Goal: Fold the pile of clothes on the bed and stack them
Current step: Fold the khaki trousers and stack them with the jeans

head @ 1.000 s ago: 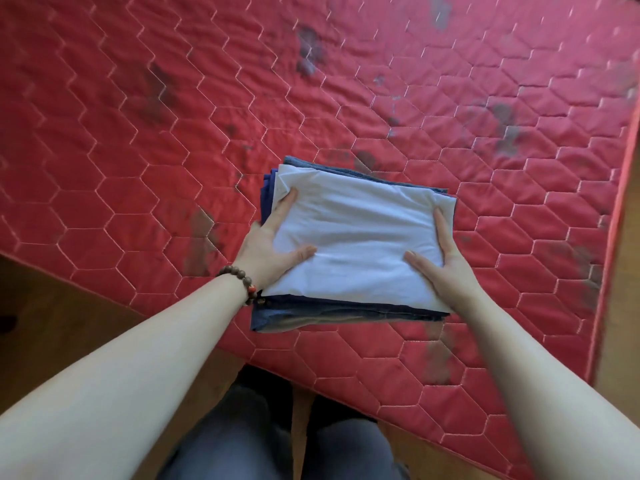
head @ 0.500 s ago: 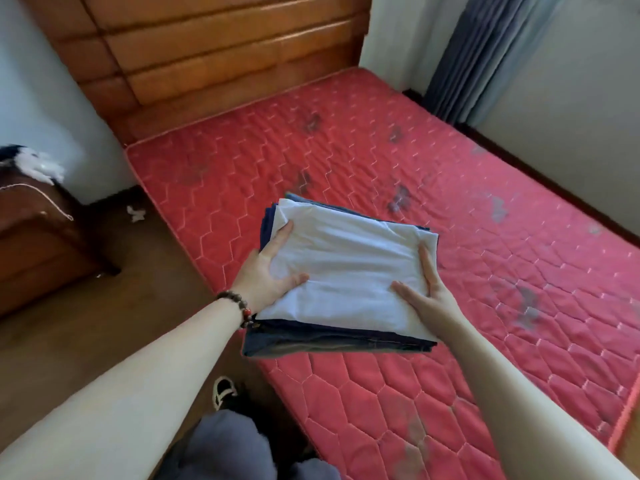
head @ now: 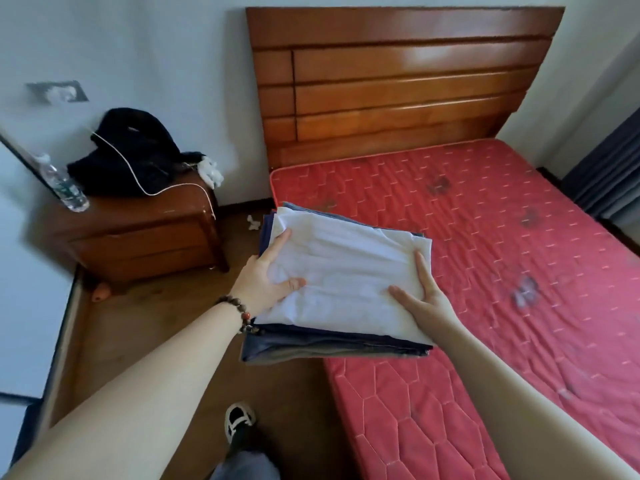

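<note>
A stack of folded clothes (head: 346,275) is lifted off the bed, a white garment on top and dark blue and grey ones (head: 311,344) beneath. My left hand (head: 266,275), with a bead bracelet at the wrist, grips the stack's left side, thumb on top. My right hand (head: 420,292) grips the right side the same way. The stack hangs over the left edge of the red quilted mattress (head: 502,258), partly above the floor. The fingers under the stack are hidden.
A wooden headboard (head: 398,84) stands at the bed's far end. Left of the bed is a wooden nightstand (head: 145,233) with a dark garment (head: 135,157), a white cable and a plastic bottle (head: 64,185). Wooden floor (head: 156,341) lies below; my shoe (head: 239,419) is near the bed.
Both hands have lifted the stack off the mattress and carried it left toward the bed's edge. My view has swung up to show the headboard and nightstand.
</note>
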A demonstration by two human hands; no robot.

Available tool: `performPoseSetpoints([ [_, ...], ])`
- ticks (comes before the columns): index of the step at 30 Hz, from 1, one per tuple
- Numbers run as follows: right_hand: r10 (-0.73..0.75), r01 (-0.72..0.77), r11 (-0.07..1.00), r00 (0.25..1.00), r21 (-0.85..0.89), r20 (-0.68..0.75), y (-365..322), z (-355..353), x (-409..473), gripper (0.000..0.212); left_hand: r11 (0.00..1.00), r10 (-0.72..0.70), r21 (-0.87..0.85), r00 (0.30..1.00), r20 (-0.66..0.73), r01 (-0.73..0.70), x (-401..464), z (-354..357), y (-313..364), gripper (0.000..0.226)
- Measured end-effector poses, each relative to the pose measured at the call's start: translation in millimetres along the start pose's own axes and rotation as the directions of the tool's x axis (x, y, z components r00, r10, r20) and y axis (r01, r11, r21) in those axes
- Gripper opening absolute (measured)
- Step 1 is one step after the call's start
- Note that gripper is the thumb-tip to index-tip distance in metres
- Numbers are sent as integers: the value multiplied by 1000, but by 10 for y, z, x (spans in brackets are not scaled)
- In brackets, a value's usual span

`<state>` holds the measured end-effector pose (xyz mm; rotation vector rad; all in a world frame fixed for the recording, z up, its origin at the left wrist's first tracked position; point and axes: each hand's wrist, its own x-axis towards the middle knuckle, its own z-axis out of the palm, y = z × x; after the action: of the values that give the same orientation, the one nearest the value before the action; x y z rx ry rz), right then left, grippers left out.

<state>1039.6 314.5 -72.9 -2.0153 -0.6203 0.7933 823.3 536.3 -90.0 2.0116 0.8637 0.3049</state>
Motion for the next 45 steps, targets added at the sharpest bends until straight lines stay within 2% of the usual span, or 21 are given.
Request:
performPoseSetpoints([
  [7, -1, 4, 998, 999, -55, 52, -780, 1073, 951, 83, 995, -96, 0, 994, -59, 96, 725, -1053, -790, 101],
  [13, 24, -21, 998, 999, -64, 43, -1193, 1628, 1548, 80, 996, -76, 41, 997, -29, 77, 1399, -1645, -1162, 95],
  [18, 63, -62, 996, 998, -64, 24, -1374, 1861, 2092, 83, 997, -77, 25, 997, -1, 77, 2025, -1854, -1441, 96],
  [22, 97, -97, 993, 995, -66, -2, -1440, 1992, 2638, 83, 997, -64, 44, 995, 75, 61, 2738, -1933, -1626, 99],
  [28, 193, -192, 981, 978, 21, -84, -1510, 2194, 3758, 85, 992, -68, 115, 982, 176, 48, 4178, -2075, -1729, 93],
  [33, 246, -237, 968, 960, 77, -134, -1580, 2259, 4354, 84, 985, -28, 172, 970, 240, -14, 4994, -2178, -1754, 93],
  [38, 346, -320, 935, 918, 154, -193, -1532, 2371, 4721, 84, 973, -53, 228, 923, 382, -38, 5725, -2072, -1777, 92],
  [45, 511, -436, 853, 806, 285, -298, -1183, 2761, 5148, 83, 948, -72, 285, 778, 625, -142, 6727, -1622, -2148, 97],
])
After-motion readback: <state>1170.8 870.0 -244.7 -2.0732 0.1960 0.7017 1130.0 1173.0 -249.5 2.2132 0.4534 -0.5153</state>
